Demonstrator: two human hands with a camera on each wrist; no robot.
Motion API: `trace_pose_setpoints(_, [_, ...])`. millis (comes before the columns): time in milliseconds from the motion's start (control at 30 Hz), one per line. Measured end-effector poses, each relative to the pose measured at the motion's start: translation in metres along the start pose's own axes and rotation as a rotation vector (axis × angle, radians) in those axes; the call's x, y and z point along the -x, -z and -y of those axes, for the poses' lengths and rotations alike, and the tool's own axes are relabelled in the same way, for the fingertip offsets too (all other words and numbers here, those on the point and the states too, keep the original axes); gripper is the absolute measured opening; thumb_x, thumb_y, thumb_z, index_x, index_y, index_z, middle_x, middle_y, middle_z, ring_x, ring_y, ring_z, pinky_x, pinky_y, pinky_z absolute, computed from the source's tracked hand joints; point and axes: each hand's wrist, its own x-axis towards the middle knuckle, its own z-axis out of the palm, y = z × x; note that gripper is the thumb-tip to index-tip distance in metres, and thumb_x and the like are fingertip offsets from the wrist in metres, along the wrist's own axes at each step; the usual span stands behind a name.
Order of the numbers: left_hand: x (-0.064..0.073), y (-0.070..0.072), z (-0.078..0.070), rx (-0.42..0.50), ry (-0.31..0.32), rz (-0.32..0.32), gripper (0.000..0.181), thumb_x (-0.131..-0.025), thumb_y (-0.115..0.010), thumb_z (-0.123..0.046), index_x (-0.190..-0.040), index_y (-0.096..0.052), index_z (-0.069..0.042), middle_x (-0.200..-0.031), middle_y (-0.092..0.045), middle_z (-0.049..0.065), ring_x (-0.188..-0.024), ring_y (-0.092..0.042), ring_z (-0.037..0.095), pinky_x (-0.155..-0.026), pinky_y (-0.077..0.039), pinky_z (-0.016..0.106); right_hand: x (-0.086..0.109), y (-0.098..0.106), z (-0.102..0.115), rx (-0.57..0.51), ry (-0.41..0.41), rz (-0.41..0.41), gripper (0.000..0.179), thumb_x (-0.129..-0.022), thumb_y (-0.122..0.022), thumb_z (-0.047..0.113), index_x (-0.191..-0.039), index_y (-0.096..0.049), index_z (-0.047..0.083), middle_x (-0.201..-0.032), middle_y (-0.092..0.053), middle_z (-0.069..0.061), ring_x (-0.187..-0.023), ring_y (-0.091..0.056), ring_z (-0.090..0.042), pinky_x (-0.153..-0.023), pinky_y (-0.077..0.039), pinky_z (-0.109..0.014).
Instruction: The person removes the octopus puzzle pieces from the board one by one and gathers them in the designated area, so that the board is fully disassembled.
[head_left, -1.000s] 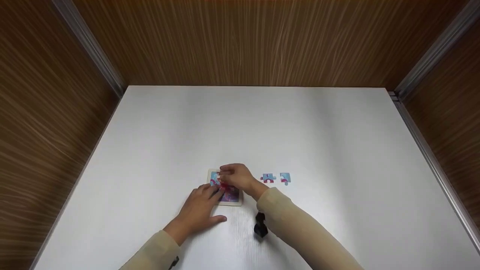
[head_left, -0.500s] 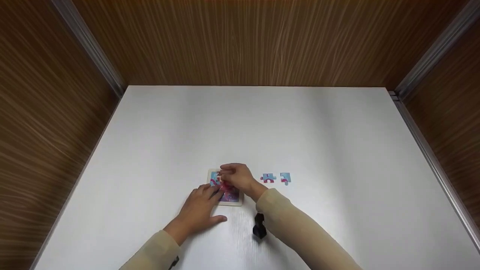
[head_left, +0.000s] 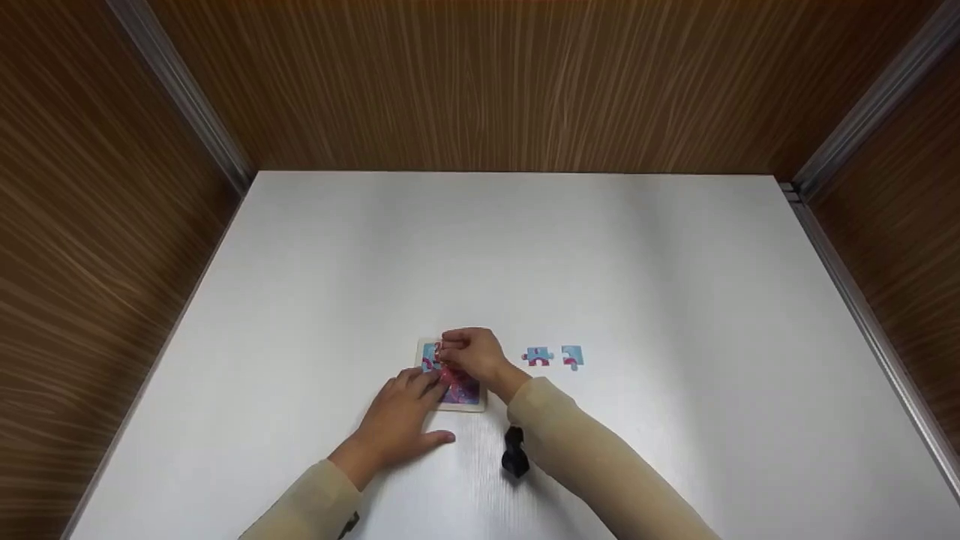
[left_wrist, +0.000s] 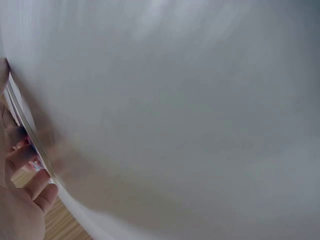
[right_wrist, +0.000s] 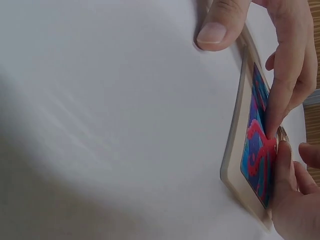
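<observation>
A small jigsaw board (head_left: 462, 409) with a pale wooden rim lies on the white table, its picture blue, purple and pink. My left hand (head_left: 397, 416) rests on its left side, fingers extended over the picture and thumb out on the table. Above the board's upper part, my right hand (head_left: 478, 358) pinches a puzzle piece (right_wrist: 283, 134) between thumb and fingers; most of that piece is hidden. The right wrist view shows the fingertips of both hands close together on the pink part of the picture. In the left wrist view, fingers (left_wrist: 37, 184) lie along the board's edge.
Two loose blue and pink puzzle pieces, one with side tabs (head_left: 538, 356) and one corner-shaped (head_left: 573, 357), lie right of the board. A black device (head_left: 515, 453) sits at the right sleeve. Wood-grain panels (head_left: 480, 90) enclose the table (head_left: 480, 247) at back and sides.
The right forearm and its black device have shifted slightly left. The right fingers make small movements over the same spot on the board. The left hand and the loose pieces stay in place.
</observation>
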Motion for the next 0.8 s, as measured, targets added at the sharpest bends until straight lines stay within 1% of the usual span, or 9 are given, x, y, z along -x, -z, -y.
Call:
trace_pose_setpoints(133, [0.000,0.000,0.000,-0.011,-0.005,-0.004,0.081,-0.083,-0.056,-0.065,-0.141,-0.047,-0.010,-0.142,-0.044,0.011,-0.131,-0.035,0.033,-0.105,-0.030,0.049,0.001,0.000,0.002,0.142,0.044,-0.015,0.027,-0.085,-0.067,-0.002,-0.112,-0.066,-0.007,-0.093,-0.071,-0.015,-0.081,-0.068,-0.019,-0.071,-0.054,-0.026])
trace_pose_setpoints(233, [0.000,0.000,0.000,-0.007,-0.004,-0.002,0.081,-0.083,-0.055,-0.065,-0.141,-0.047,-0.010,-0.143,-0.043,0.011,-0.131,-0.035,0.033,-0.105,-0.030,0.049,0.001,-0.001,0.003,0.225,0.063,-0.049,0.023,-0.084,-0.069,0.001,-0.107,-0.070,-0.004,-0.090,-0.072,-0.011,-0.078,-0.068,-0.016,-0.071,-0.053,-0.024])
trace_pose_setpoints(433, [0.000,-0.001,0.000,-0.012,-0.008,-0.004,0.081,-0.083,-0.056,-0.065,-0.141,-0.047,-0.010,-0.143,-0.043,0.010,-0.131,-0.035,0.032,-0.104,-0.031,0.048,0.002,-0.006,0.003,0.312,0.075,-0.114,0.015,-0.084,-0.071,0.007,-0.098,-0.074,0.003,-0.081,-0.071,-0.005,-0.073,-0.065,-0.012,-0.067,-0.051,-0.024])
trace_pose_setpoints(567, [0.000,0.000,0.000,-0.004,-0.007,0.004,0.082,-0.083,-0.056,-0.064,-0.143,-0.044,-0.010,-0.145,-0.041,0.010,-0.132,-0.033,0.032,-0.105,-0.030,0.047,0.001,-0.009,0.002,0.322,0.075,-0.127,0.011,-0.084,-0.071,0.007,-0.095,-0.074,0.004,-0.077,-0.071,-0.003,-0.070,-0.066,-0.012,-0.065,-0.050,-0.022])
trace_pose_setpoints(700, [0.001,0.001,-0.001,0.004,0.000,0.016,0.083,-0.084,-0.056,-0.065,-0.144,-0.042,-0.010,-0.147,-0.039,0.009,-0.133,-0.031,0.032,-0.106,-0.029,0.048,0.001,-0.009,0.001,0.288,0.069,-0.111,0.011,-0.085,-0.069,0.005,-0.095,-0.073,0.003,-0.076,-0.071,-0.005,-0.068,-0.067,-0.013,-0.062,-0.051,-0.022])
trace_pose_setpoints(800, [0.001,0.001,-0.001,0.002,0.003,0.018,0.083,-0.084,-0.055,-0.066,-0.145,-0.042,-0.010,-0.147,-0.039,0.009,-0.133,-0.032,0.032,-0.106,-0.029,0.048,0.001,-0.008,0.000,0.296,0.078,-0.095,0.011,-0.086,-0.068,0.004,-0.095,-0.073,0.003,-0.076,-0.071,-0.004,-0.068,-0.067,-0.012,-0.063,-0.051,-0.022])
